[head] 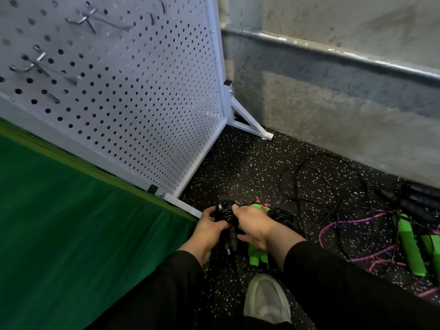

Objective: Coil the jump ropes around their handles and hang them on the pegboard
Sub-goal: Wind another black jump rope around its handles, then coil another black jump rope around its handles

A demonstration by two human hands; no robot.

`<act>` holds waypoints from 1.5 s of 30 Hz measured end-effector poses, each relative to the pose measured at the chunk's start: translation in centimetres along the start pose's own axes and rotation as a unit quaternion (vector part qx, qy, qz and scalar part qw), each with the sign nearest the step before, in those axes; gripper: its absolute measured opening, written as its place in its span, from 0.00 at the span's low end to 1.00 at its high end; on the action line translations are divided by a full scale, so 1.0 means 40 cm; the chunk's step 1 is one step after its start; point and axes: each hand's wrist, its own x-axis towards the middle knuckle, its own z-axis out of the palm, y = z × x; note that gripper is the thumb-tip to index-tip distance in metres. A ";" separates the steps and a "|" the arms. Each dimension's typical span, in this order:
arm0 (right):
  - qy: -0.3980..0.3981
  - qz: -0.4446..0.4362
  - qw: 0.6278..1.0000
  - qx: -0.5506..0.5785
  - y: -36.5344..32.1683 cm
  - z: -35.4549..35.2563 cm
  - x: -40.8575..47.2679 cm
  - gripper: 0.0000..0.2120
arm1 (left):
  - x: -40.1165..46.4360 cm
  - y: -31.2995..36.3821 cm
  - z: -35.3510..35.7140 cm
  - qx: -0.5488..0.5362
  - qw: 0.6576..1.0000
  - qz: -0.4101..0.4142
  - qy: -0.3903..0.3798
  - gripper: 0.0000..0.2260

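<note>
Hands (209,228) (256,226) grip black ribbed handles (229,231), thin cord coiled.

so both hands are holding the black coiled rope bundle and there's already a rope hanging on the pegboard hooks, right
Not quite. Both the left hand and right hand do hold the black coiled rope bundle, but the head view shows the pegboard hooks bare; no rope hangs there yet.

You're looking at a white pegboard (133,96) dotted with black holes, black floor (238,167) speckled white, a green mat (59,222). You're holding black handles (229,231); green handles (410,244) and a pink rope (352,222) are lying nearby.
</note>
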 end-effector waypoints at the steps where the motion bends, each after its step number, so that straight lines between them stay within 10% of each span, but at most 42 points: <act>1: 0.005 0.004 1.000 -0.004 0.001 0.002 0.006 0.18 | 0.005 -0.004 0.000 0.010 1.000 -0.002 0.001 0.29; 34: 0.044 -0.075 0.994 -0.059 -0.030 -0.038 -0.064 0.17 | -0.067 0.149 -0.010 0.221 0.971 0.054 0.073 0.16; 40: 0.130 -0.156 0.977 -0.070 -0.080 -0.241 -0.237 0.14 | -0.163 0.388 0.140 0.294 0.940 0.172 0.001 0.12; 45: 0.209 -0.181 0.955 -0.104 -0.066 -0.451 -0.392 0.17 | -0.339 0.557 0.338 0.473 0.829 0.287 -0.082 0.12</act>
